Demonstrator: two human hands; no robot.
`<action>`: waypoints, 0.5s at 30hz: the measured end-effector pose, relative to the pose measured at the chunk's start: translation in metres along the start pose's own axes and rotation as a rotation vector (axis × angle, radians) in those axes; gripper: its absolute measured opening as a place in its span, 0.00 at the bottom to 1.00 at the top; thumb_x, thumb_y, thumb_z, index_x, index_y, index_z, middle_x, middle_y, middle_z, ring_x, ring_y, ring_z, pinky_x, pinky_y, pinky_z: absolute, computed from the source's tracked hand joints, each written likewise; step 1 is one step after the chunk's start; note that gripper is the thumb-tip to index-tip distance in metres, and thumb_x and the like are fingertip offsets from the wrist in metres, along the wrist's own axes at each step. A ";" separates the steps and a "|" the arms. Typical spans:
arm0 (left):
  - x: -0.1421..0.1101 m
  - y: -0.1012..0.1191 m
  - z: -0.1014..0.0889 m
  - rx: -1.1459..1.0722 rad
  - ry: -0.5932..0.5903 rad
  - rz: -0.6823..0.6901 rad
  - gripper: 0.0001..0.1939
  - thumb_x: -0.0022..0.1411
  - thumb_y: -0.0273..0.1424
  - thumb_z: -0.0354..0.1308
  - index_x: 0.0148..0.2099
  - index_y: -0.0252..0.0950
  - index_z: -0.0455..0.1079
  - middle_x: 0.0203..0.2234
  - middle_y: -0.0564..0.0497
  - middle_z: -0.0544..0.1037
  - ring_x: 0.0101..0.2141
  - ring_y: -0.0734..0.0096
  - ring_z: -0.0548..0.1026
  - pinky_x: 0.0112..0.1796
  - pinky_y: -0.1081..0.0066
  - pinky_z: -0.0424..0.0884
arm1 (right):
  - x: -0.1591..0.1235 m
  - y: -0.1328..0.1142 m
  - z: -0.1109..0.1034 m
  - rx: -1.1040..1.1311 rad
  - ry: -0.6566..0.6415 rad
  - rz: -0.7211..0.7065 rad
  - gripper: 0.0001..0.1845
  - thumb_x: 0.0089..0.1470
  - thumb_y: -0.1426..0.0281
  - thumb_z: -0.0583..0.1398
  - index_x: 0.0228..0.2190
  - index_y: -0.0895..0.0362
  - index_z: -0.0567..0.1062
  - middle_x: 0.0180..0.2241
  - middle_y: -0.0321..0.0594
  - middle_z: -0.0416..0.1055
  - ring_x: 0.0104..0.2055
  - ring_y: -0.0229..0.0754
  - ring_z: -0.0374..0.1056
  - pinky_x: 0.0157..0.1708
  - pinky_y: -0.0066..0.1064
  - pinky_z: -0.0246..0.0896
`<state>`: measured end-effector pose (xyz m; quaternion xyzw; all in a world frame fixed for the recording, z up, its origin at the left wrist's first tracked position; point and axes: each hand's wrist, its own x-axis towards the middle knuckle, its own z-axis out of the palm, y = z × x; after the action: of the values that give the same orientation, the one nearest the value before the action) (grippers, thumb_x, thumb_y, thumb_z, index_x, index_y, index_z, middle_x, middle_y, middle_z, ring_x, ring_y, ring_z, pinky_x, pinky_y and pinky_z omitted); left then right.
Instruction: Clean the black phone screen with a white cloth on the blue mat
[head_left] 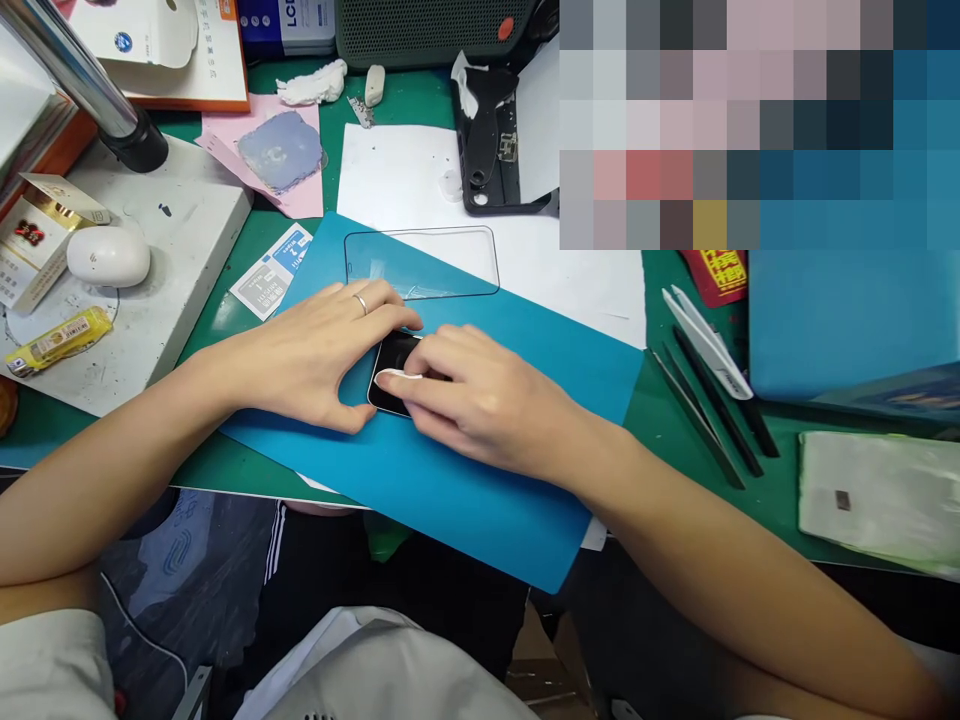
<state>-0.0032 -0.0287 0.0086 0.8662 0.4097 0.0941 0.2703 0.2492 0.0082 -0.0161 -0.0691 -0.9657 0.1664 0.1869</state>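
Note:
A phone [388,370] with a black screen lies face up on a blue mat [525,510]. My left hand [319,345], with a ring on one finger, steadies its left end between thumb and fingers. My right hand [480,395] pinches a small white wipe [401,374] against the screen and covers much of the phone. Just beyond my hands lies a transparent screen protector [450,262] with a thin dark border, partly over the mat and partly over white paper [390,165].
Tweezers [697,420] and a white-handled tool [709,345] lie at the right. A black phone case [484,190] lies at the back. A wipe sachet [271,270], grey board [202,220], yellow lighter [60,340] and white earbud case [109,256] are at the left.

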 end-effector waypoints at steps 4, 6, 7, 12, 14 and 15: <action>-0.001 -0.001 -0.001 0.010 0.007 0.014 0.33 0.58 0.39 0.66 0.64 0.38 0.65 0.54 0.39 0.75 0.54 0.44 0.74 0.51 0.52 0.70 | 0.003 0.000 0.001 0.006 -0.032 -0.008 0.14 0.74 0.74 0.56 0.53 0.61 0.80 0.38 0.46 0.75 0.40 0.45 0.68 0.38 0.39 0.63; -0.001 -0.001 -0.001 0.025 0.009 0.015 0.32 0.58 0.39 0.66 0.63 0.38 0.66 0.53 0.40 0.75 0.53 0.45 0.74 0.51 0.52 0.71 | 0.004 0.000 0.001 -0.035 -0.015 0.017 0.15 0.75 0.73 0.55 0.53 0.60 0.80 0.39 0.46 0.76 0.40 0.45 0.68 0.38 0.39 0.61; -0.001 -0.001 -0.001 0.030 0.010 0.013 0.32 0.58 0.39 0.66 0.62 0.38 0.66 0.53 0.40 0.75 0.53 0.45 0.74 0.51 0.51 0.71 | 0.004 0.000 0.000 -0.045 -0.015 0.012 0.15 0.75 0.73 0.54 0.52 0.60 0.80 0.39 0.46 0.76 0.40 0.45 0.67 0.38 0.39 0.60; 0.000 0.001 -0.003 0.026 -0.002 -0.003 0.32 0.59 0.40 0.66 0.63 0.36 0.67 0.53 0.40 0.74 0.51 0.45 0.75 0.51 0.50 0.73 | 0.003 0.004 -0.002 -0.045 0.008 -0.007 0.14 0.75 0.73 0.55 0.50 0.60 0.81 0.38 0.43 0.77 0.39 0.43 0.66 0.38 0.37 0.56; 0.000 0.001 -0.004 0.032 -0.004 -0.012 0.32 0.59 0.41 0.66 0.63 0.36 0.67 0.52 0.39 0.74 0.51 0.45 0.75 0.51 0.50 0.73 | 0.004 0.005 -0.002 -0.066 0.029 0.020 0.14 0.76 0.73 0.54 0.50 0.59 0.81 0.38 0.44 0.77 0.39 0.43 0.66 0.38 0.37 0.54; 0.000 0.000 -0.004 0.039 -0.004 -0.013 0.32 0.60 0.42 0.66 0.63 0.36 0.67 0.52 0.39 0.74 0.51 0.46 0.75 0.51 0.50 0.74 | 0.004 0.006 -0.001 -0.060 0.017 0.012 0.14 0.76 0.73 0.54 0.49 0.59 0.81 0.38 0.44 0.77 0.39 0.43 0.66 0.38 0.37 0.54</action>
<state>-0.0045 -0.0275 0.0123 0.8687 0.4166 0.0825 0.2550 0.2461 0.0146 -0.0158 -0.0818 -0.9682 0.1377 0.1920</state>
